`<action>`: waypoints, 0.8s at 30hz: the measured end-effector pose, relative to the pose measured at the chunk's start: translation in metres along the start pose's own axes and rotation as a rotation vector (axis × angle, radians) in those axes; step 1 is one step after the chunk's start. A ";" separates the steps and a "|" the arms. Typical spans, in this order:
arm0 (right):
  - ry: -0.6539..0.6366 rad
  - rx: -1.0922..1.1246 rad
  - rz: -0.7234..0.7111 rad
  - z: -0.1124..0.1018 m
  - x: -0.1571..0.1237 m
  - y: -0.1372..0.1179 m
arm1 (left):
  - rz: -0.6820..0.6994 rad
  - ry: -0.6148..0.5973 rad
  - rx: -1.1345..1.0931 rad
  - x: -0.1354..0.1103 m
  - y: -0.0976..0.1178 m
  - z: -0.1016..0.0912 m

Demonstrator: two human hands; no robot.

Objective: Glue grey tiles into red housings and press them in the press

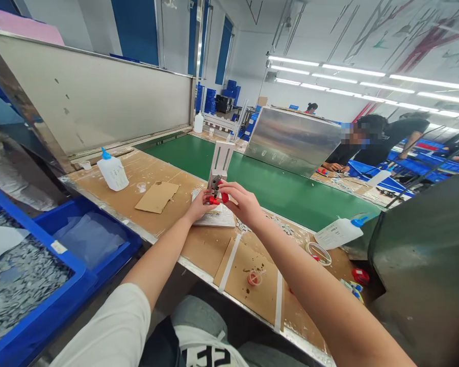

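Red plastic pieces [214,201] sit at the foot of a metal stand [222,159], on or just above a pale board [224,219] on the tabletop [199,252]. Both hands close in there: the left hand [201,206] touches in low at nine o'clock, and the right hand [247,203] reaches from about four o'clock, fingers bent over the stand's lower end. They stand close together, but I cannot tell whether either is clamped on a piece or merely resting against it.

To work well here, I'd brace the left hand near the board so the stand doesn't rock, line the small part up squarely, and let the right fingertips press lightly and straight. The right knuckles probably hide part of the contact, so a lower wrist may help.

Around the stand, a bottle with a blue tip [113,172] leans toward ten o'clock, with a scrap of cardboard [158,198] nearer at nine. A small pot [254,278] lies at five o'clock, close by the right forearm; a careless elbow could tip it. Flat cut pieces [285,227] lie beyond that arm toward half past three. A green belt [176,148] passes behind, and a blue bin [67,295] stands at eight.
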State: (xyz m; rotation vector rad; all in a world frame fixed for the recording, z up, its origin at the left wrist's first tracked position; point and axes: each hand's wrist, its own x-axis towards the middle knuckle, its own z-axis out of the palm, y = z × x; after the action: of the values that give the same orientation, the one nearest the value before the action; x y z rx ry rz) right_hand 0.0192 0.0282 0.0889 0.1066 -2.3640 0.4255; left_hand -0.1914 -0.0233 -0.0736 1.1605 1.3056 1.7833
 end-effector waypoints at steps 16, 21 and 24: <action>-0.048 -0.120 -0.071 0.021 -0.035 0.017 | 0.013 0.021 -0.111 -0.002 -0.010 0.005; -0.032 -0.133 -0.126 0.020 -0.031 0.015 | -0.006 0.015 -0.116 -0.003 -0.010 0.004; -0.041 -0.150 -0.092 0.025 -0.037 0.017 | -0.007 0.020 -0.122 -0.002 -0.011 0.004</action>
State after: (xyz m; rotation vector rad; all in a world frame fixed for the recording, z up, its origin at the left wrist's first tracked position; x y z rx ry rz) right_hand 0.0270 0.0348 0.0423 0.1552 -2.4115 0.2030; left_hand -0.1871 -0.0199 -0.0845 1.0724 1.1926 1.8472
